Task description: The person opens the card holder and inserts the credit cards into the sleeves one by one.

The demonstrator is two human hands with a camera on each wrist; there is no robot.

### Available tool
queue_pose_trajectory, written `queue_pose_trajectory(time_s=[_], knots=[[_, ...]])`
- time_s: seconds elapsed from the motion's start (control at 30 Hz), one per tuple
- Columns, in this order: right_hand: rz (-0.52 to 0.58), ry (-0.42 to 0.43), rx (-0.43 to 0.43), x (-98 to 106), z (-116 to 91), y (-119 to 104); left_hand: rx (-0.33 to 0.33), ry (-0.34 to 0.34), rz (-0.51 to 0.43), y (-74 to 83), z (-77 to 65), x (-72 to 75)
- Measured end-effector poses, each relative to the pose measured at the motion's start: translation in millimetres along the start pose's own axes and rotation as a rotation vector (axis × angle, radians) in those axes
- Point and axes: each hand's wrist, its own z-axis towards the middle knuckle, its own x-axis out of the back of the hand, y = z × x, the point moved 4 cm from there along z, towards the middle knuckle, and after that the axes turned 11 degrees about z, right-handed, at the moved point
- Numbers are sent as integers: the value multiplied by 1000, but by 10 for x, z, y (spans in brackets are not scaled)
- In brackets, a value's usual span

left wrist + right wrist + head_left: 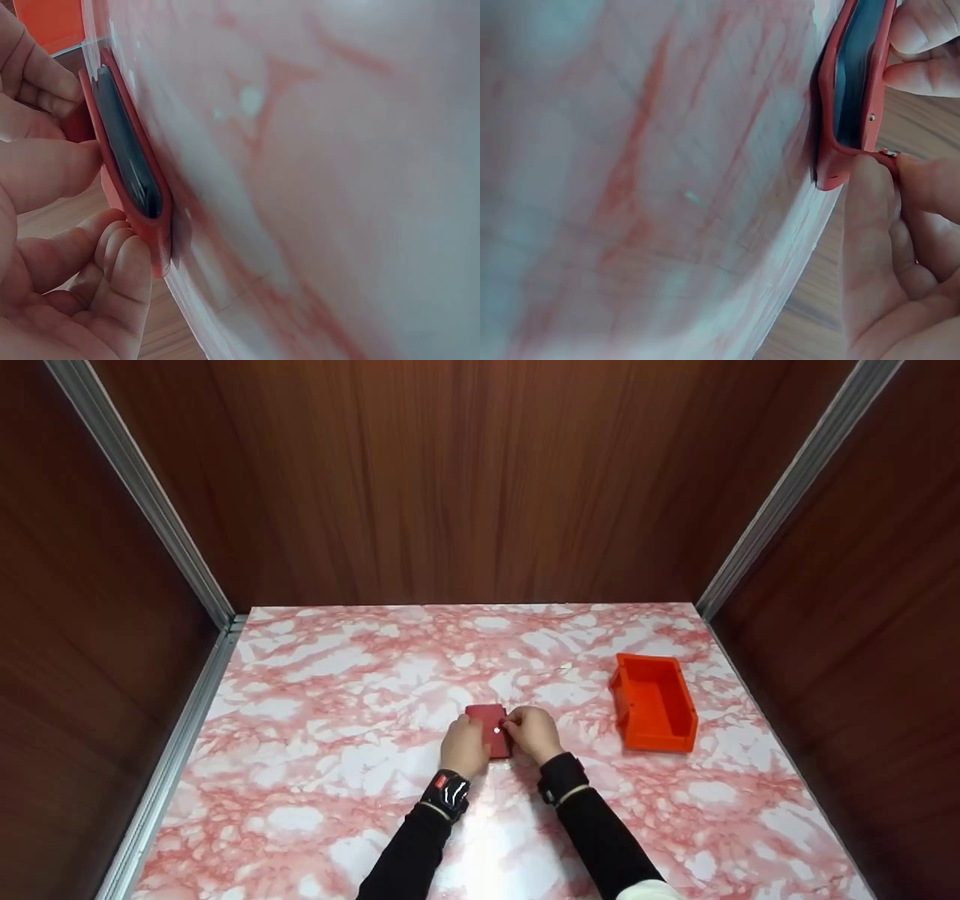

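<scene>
A small red snap-closure card wallet (496,744) lies on the marbled tabletop, with dark and clear sleeves (124,150) showing between its covers in the left wrist view. My left hand (463,748) holds it by the left side, thumb on the upper cover and curled fingers at its edge. On the other side, my right hand (534,733) pinches the wallet's short strap (892,163) between thumb and index finger. A metal snap stud (871,117) shows on the upper cover, apart from the snap on the strap.
An orange plastic bin (654,705) stands on the table to the right of my hands. The red-and-white tabletop (337,697) is walled at the back and sides by dark wood panels (465,480), with metal rails (165,510) in the corners.
</scene>
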Motion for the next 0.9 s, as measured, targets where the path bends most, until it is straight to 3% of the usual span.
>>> queue_pose_trajectory(time_s=[0.23, 0.7, 0.9], knots=[[-37, -21, -31, -43, 16, 7, 5, -10, 3, 1, 6, -1], [-98, -23, 13, -109, 32, -25, -4, 0, 3, 13, 11, 23], [-181, -19, 67, -153, 27, -48, -8, -6, 9, 10, 6, 4]])
